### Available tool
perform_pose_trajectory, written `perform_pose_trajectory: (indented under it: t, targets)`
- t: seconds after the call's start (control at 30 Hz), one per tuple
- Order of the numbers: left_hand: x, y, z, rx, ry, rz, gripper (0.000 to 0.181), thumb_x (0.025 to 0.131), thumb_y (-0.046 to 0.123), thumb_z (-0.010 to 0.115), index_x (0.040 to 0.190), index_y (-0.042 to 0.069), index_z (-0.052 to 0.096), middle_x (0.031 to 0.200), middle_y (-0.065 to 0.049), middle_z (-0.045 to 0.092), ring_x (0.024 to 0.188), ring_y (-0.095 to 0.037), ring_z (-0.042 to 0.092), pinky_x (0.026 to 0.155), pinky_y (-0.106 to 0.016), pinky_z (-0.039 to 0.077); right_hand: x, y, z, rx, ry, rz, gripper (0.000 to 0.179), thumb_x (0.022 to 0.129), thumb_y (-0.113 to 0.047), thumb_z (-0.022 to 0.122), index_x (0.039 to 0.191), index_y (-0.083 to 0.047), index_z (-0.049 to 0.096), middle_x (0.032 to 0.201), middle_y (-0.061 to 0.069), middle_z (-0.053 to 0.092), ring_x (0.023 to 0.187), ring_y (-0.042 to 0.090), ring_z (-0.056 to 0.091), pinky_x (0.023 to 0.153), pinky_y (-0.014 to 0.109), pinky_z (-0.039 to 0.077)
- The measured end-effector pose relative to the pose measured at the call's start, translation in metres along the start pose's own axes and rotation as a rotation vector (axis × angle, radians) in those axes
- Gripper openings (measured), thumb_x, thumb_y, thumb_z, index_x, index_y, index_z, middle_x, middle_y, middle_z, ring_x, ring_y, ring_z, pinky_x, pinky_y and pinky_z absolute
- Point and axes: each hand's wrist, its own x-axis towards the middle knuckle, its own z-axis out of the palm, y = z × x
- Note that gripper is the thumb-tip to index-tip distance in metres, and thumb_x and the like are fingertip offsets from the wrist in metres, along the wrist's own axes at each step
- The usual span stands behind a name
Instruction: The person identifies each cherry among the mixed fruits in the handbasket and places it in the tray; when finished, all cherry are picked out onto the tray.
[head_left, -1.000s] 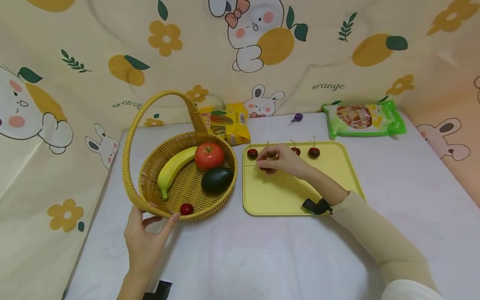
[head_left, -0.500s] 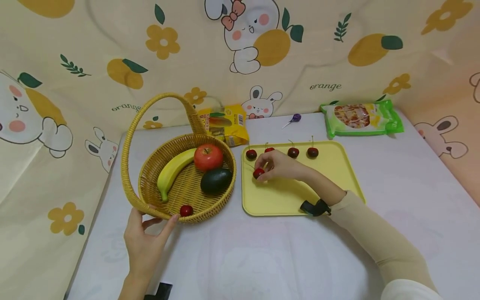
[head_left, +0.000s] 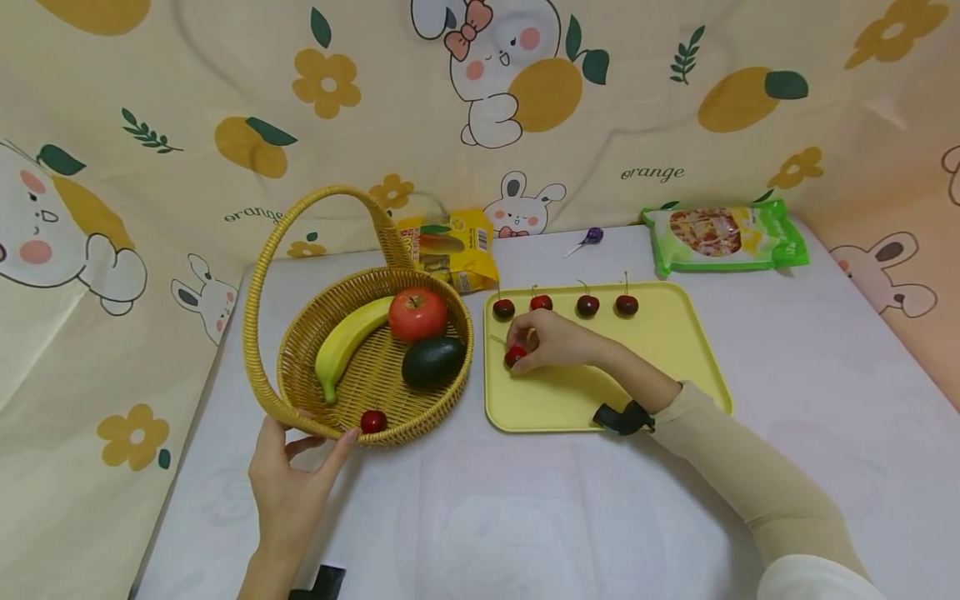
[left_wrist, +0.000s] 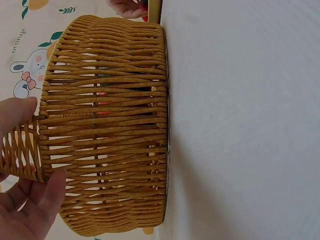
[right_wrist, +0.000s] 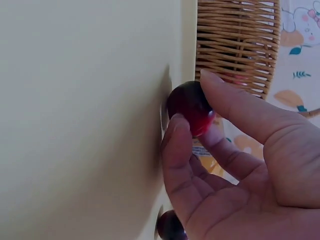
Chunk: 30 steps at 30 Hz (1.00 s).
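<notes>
My right hand (head_left: 558,340) pinches a dark red cherry (right_wrist: 191,107) between thumb and fingers, close over the left part of the yellow tray (head_left: 600,400). Several more cherries, among them one with its stem upright (head_left: 626,306), stand in a row along the tray's back edge. At the near left, my left hand (head_left: 292,471) grips the wicker basket (left_wrist: 105,125) at the base of its handle, thumb against the rim. Inside the basket lie a banana (head_left: 348,342), a red apple-like fruit (head_left: 417,314), a dark green avocado (head_left: 433,362) and a single cherry (head_left: 373,422).
Behind the basket leans a yellow snack bag (head_left: 457,250). A purple lollipop (head_left: 592,236) and a green food packet (head_left: 723,239) lie at the back of the white table (head_left: 510,517). A printed cloth (head_left: 420,142) hangs behind everything.
My right hand has drawn the cherry away from the back row, down and slightly left over the tray. The left hand stays on the basket.
</notes>
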Motion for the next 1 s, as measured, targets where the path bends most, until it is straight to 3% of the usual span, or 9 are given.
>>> perform_pose_trajectory:
  t: [0.47,0.67,0.77,0.87,1.0]
  targets:
    - [0.000,0.000,0.000,0.000,0.003,0.002,0.058,0.060,-0.011,0.090,0.107,-0.009,0.056,0.098,-0.012,0.058,0.093,-0.014,0.057,0.073,-0.009,0.052,-0.003,-0.005,-0.005,-0.041,-0.034,0.032,0.030,0.080,-0.006,0.084,0.102,-0.001,0.064,0.095,0.007,0.064,0.075,0.018,0.058,0.071,0.029,0.052]
    - [0.000,-0.001,0.000,0.006,0.000,0.001,0.060,0.059,-0.012,0.090,0.108,-0.009,0.056,0.099,-0.008,0.058,0.093,-0.015,0.057,0.073,-0.008,0.052,-0.007,-0.022,-0.018,-0.148,-0.055,0.040,0.044,0.081,-0.015,0.084,0.116,0.000,0.060,0.106,0.015,0.059,0.080,0.022,0.057,0.073,0.031,0.051]
    - [0.000,-0.002,0.000,0.010,0.000,-0.003,0.060,0.059,-0.011,0.090,0.109,-0.008,0.057,0.100,-0.005,0.058,0.092,-0.016,0.057,0.073,-0.008,0.052,-0.005,-0.046,-0.029,-0.194,-0.040,-0.029,0.047,0.084,-0.018,0.082,0.121,0.001,0.060,0.110,0.017,0.058,0.083,0.025,0.055,0.073,0.033,0.051]
    - [0.000,-0.001,0.000,0.013,0.001,-0.006,0.061,0.059,-0.011,0.090,0.110,-0.008,0.057,0.101,-0.003,0.058,0.092,-0.016,0.057,0.073,-0.008,0.052,0.009,-0.081,-0.034,-0.155,-0.059,-0.151,0.041,0.088,-0.017,0.078,0.121,0.000,0.062,0.109,0.015,0.062,0.087,0.025,0.059,0.077,0.035,0.053]
    - [0.000,-0.001,0.000,0.004,-0.004,0.000,0.061,0.059,-0.011,0.090,0.110,-0.007,0.057,0.100,-0.005,0.058,0.092,-0.018,0.057,0.073,-0.009,0.052,0.044,-0.127,-0.023,-0.095,-0.219,-0.309,0.033,0.091,-0.014,0.074,0.119,-0.002,0.062,0.110,0.011,0.065,0.095,0.020,0.062,0.085,0.031,0.055]
